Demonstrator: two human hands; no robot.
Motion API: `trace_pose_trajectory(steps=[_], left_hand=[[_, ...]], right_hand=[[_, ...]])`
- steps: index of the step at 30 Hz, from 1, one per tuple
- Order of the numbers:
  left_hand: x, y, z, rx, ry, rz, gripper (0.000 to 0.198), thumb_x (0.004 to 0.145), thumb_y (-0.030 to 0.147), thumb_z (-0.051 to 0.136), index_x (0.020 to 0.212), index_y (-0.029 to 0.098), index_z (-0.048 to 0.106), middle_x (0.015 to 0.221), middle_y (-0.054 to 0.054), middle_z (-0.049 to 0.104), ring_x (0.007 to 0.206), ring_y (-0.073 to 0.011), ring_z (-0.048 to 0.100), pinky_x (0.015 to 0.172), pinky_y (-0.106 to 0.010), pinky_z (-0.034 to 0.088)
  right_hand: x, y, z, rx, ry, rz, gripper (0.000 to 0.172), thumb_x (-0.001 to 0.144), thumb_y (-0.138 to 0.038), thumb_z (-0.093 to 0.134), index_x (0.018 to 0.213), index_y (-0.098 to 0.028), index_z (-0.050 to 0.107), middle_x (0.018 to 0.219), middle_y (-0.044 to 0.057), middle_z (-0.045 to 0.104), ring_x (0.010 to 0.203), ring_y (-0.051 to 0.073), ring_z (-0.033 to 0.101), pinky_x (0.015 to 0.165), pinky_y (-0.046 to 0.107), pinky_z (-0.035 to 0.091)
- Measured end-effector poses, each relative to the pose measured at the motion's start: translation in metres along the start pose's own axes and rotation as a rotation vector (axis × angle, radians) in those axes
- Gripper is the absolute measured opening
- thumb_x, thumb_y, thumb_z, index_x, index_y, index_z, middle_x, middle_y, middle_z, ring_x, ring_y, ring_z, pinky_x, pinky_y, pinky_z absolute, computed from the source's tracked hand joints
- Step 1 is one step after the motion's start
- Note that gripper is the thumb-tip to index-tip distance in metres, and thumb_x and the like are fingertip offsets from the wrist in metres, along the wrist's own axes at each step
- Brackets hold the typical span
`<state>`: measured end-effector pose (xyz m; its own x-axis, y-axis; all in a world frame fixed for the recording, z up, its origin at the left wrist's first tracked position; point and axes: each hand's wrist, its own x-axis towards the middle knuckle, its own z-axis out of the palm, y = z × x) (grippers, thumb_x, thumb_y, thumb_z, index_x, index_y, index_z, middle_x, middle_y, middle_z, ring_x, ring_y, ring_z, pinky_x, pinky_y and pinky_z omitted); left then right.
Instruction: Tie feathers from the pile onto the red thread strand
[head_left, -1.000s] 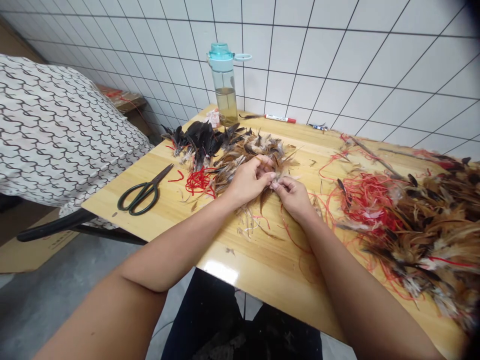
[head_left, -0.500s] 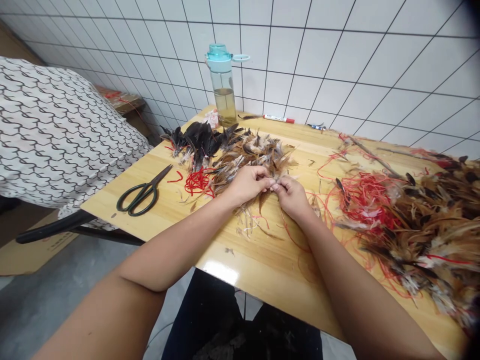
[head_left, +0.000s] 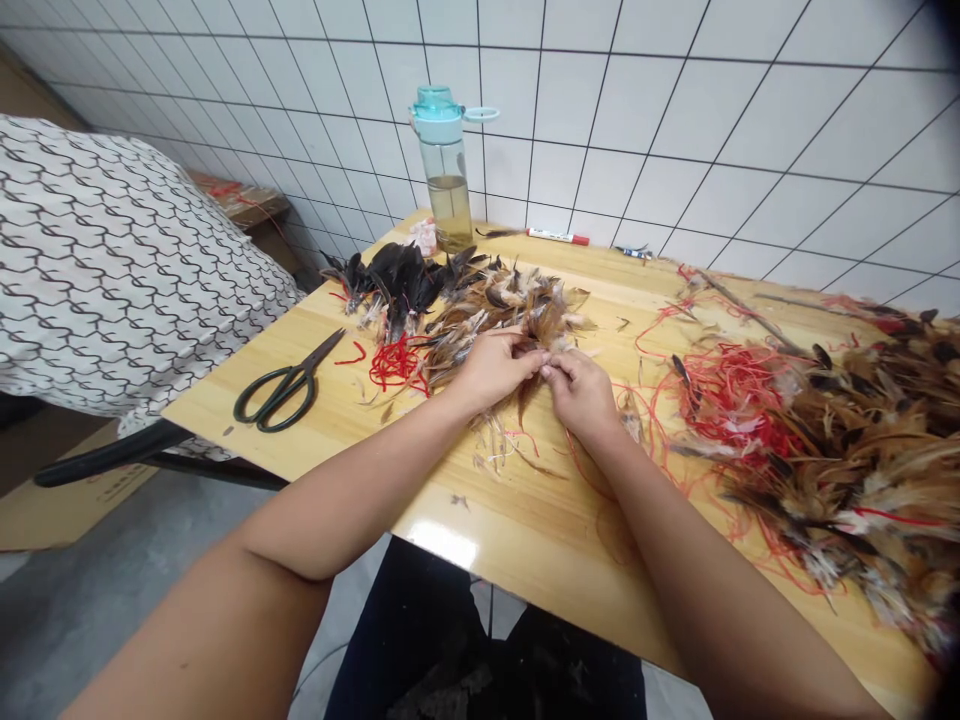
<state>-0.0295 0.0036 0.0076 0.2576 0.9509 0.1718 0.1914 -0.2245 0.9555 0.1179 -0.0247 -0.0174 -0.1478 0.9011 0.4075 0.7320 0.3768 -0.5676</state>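
Observation:
My left hand [head_left: 495, 367] is closed in a pinch on a small tuft of brown feathers [head_left: 550, 325], which fans out beyond its fingers. Thumb to thumb with it, my right hand [head_left: 586, 397] is pinched at the base of the same tuft; whether thread lies between its fingertips is too small to make out. Under and behind my left hand spreads a pile of brown and white feathers [head_left: 459, 338]. Black feather bundles [head_left: 405, 275] lie further left. A tangle of red cord [head_left: 397, 363] sits beside my left wrist.
Black-handled scissors [head_left: 289, 385] lie at the table's left. A water bottle [head_left: 448, 190] stands at the back near a red-and-white marker [head_left: 557, 237]. On the right are red thread [head_left: 739, 400] and a large brown feather heap [head_left: 885, 430]. Patterned cloth [head_left: 135, 270] is left of the table.
The brown tuft now stands more visibly above my fingers. My hands have shifted only slightly and stay pinched together; everything else lies as before.

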Motion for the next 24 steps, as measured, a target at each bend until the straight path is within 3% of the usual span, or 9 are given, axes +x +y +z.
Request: trace_pose_trajectory(steps=[4, 7, 12, 17, 24], left_hand=[[0.002, 0.0, -0.004, -0.025, 0.039, -0.058, 0.02, 0.072, 0.03, 0.066, 0.072, 0.011, 0.066, 0.059, 0.0, 0.06, 0.052, -0.0095, 0.052, 0.05, -0.02, 0.04], [0.002, -0.001, -0.003, -0.017, 0.035, -0.051, 0.02, 0.071, 0.03, 0.066, 0.073, 0.01, 0.066, 0.066, -0.003, 0.065, 0.058, -0.0113, 0.055, 0.054, -0.021, 0.043], [0.0, 0.001, 0.0, 0.019, -0.002, -0.037, 0.018, 0.072, 0.026, 0.066, 0.08, 0.01, 0.069, 0.078, -0.005, 0.07, 0.069, -0.014, 0.061, 0.064, -0.024, 0.047], [-0.001, 0.004, 0.001, -0.048, -0.012, 0.005, 0.018, 0.071, 0.022, 0.068, 0.085, 0.011, 0.071, 0.086, -0.007, 0.073, 0.078, -0.0157, 0.064, 0.075, -0.026, 0.051], [-0.002, 0.009, -0.003, -0.02, -0.064, 0.0, 0.018, 0.073, 0.02, 0.065, 0.087, 0.01, 0.07, 0.085, -0.007, 0.073, 0.074, -0.0147, 0.063, 0.073, -0.026, 0.051]], right_hand=[[0.002, -0.003, -0.003, 0.061, 0.001, 0.005, 0.017, 0.085, -0.026, 0.057, 0.093, -0.019, 0.07, 0.075, 0.005, 0.062, 0.076, 0.02, 0.056, 0.071, 0.031, 0.043], [0.001, -0.006, -0.005, 0.031, -0.025, 0.033, 0.017, 0.083, -0.03, 0.061, 0.091, -0.019, 0.071, 0.067, 0.003, 0.056, 0.069, 0.019, 0.052, 0.066, 0.031, 0.04], [0.001, -0.003, -0.003, 0.071, -0.007, 0.056, 0.014, 0.083, -0.025, 0.059, 0.084, -0.021, 0.072, 0.075, 0.005, 0.062, 0.077, 0.021, 0.055, 0.071, 0.032, 0.041], [0.005, 0.004, 0.0, 0.285, 0.006, 0.092, 0.014, 0.079, -0.023, 0.058, 0.071, -0.021, 0.069, 0.075, 0.004, 0.066, 0.076, 0.019, 0.058, 0.075, 0.033, 0.045], [0.007, 0.006, -0.003, 0.471, -0.058, 0.119, 0.016, 0.078, -0.028, 0.056, 0.068, -0.02, 0.065, 0.072, 0.002, 0.066, 0.074, 0.018, 0.058, 0.075, 0.032, 0.044]])
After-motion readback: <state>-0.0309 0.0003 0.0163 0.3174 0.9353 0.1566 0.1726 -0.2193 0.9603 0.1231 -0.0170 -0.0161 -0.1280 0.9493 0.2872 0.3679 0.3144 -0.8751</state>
